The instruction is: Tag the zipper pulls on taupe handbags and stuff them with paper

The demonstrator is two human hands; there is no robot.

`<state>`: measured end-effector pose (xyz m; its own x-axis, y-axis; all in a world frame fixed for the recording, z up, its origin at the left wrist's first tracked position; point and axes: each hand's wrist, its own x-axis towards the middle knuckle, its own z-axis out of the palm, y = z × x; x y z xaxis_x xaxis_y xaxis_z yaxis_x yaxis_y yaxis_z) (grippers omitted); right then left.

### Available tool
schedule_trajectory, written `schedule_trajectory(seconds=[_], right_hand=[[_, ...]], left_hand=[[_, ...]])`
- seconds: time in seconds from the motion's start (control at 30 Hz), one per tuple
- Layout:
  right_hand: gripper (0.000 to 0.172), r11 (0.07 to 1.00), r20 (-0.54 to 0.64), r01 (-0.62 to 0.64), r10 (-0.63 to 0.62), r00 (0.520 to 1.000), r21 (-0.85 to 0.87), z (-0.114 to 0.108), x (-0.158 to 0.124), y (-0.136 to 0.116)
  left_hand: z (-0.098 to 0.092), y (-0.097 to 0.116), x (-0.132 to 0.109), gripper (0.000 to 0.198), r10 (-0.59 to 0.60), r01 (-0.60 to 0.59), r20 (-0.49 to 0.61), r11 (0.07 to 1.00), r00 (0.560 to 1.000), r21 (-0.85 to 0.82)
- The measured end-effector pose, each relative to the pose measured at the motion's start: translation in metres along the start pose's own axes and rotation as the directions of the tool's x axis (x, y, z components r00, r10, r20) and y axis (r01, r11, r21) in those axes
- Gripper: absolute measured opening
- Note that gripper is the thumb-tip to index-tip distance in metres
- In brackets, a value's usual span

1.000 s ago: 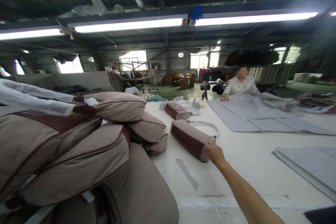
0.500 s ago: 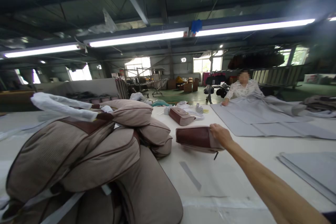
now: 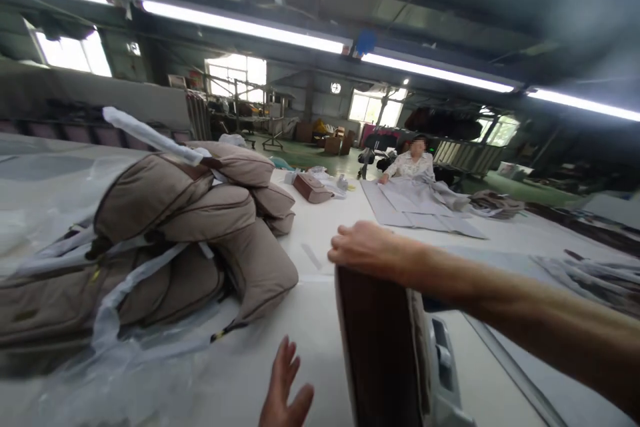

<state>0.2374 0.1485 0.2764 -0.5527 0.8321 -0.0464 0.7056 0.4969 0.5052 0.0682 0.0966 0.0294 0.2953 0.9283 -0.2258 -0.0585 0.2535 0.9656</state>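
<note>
Brown-panelled handbag [image 3: 380, 347] is held on end at the white table [image 3: 320, 320], lower end out of view, with the right hand [image 3: 363, 250] gripping its upper end; the left hand [image 3: 286, 390] is open beside it. Leftward, plump taupe bags [image 3: 215, 210], contents hidden, lie piled, a white-wrapped strap [image 3: 150, 136] rising above. Farther back, a brown-and-taupe purse [image 3: 313, 188] sits on the table, and a co-worker [image 3: 413, 163] touches grey fabric sheets [image 3: 397, 201].

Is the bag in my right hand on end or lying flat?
On end: the bag runs lengthwise downward from the right hand.
</note>
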Motion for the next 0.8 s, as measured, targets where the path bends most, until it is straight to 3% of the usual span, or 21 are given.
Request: schedule_trajectory(seconds=[0.07,0.13,0.17,0.23,0.3,0.37,0.43,0.5,0.57,0.63,0.73,0.8], right_hand=[[0.006,0.979,0.001,0.184,-0.185,0.983,0.093,0.000,0.007,-0.060],[0.017,0.922,-0.118,0.264,-0.240,0.964,0.284,0.013,0.003,-0.101],[0.026,0.891,-0.184,0.225,-0.163,0.969,0.394,0.026,-0.003,-0.114],[0.037,0.801,-0.195,-0.008,0.156,0.968,0.599,0.066,-0.024,-0.132],[0.038,0.661,-0.044,-0.328,0.480,0.876,0.675,0.119,-0.048,-0.149],[0.045,0.595,0.162,-0.469,0.495,0.854,0.652,0.170,-0.072,-0.171],[0.044,0.594,0.262,-0.488,0.428,0.865,0.640,0.205,-0.093,-0.198],[0.045,0.619,0.253,-0.458,0.394,0.884,0.638,0.219,-0.109,-0.220],[0.048,0.645,0.202,-0.423,0.390,0.898,0.636,0.217,-0.117,-0.232],[0.048,0.664,0.166,-0.398,0.386,0.908,0.633,0.211,-0.120,-0.235],[0.046,0.690,0.130,-0.370,0.375,0.918,0.622,0.204,-0.117,-0.235],[0.046,0.712,0.095,-0.340,0.361,0.928,0.614,0.203,-0.113,-0.238]], left_hand=[[0.012,-0.003,-0.014,0.086,-0.013,0.029,0.076,0.974,0.997,-0.223],[0.010,-0.014,-0.029,0.079,-0.062,0.084,0.069,0.912,0.996,-0.402],[0.004,-0.023,-0.037,0.072,-0.125,0.144,0.073,0.864,0.990,-0.482],[-0.014,-0.046,-0.053,0.061,-0.263,0.288,0.132,0.741,0.956,-0.606],[-0.030,-0.075,-0.068,0.057,-0.340,0.392,0.211,0.653,0.916,-0.648],[-0.040,-0.103,-0.083,0.056,-0.403,0.466,0.244,0.666,0.882,-0.582],[-0.046,-0.124,-0.096,0.050,-0.501,0.568,0.271,0.757,0.822,-0.323],[-0.054,-0.131,-0.109,0.038,-0.585,0.610,0.305,0.793,0.751,0.018],[-0.068,-0.120,-0.116,0.030,-0.606,0.572,0.350,0.794,0.714,0.206],[-0.084,-0.095,-0.115,0.029,-0.556,0.509,0.336,0.831,0.760,0.225],[-0.097,-0.048,-0.097,0.036,-0.315,0.268,0.134,0.921,0.940,0.283],[-0.093,-0.024,-0.080,0.046,-0.176,0.142,0.035,0.883,0.984,0.448]])
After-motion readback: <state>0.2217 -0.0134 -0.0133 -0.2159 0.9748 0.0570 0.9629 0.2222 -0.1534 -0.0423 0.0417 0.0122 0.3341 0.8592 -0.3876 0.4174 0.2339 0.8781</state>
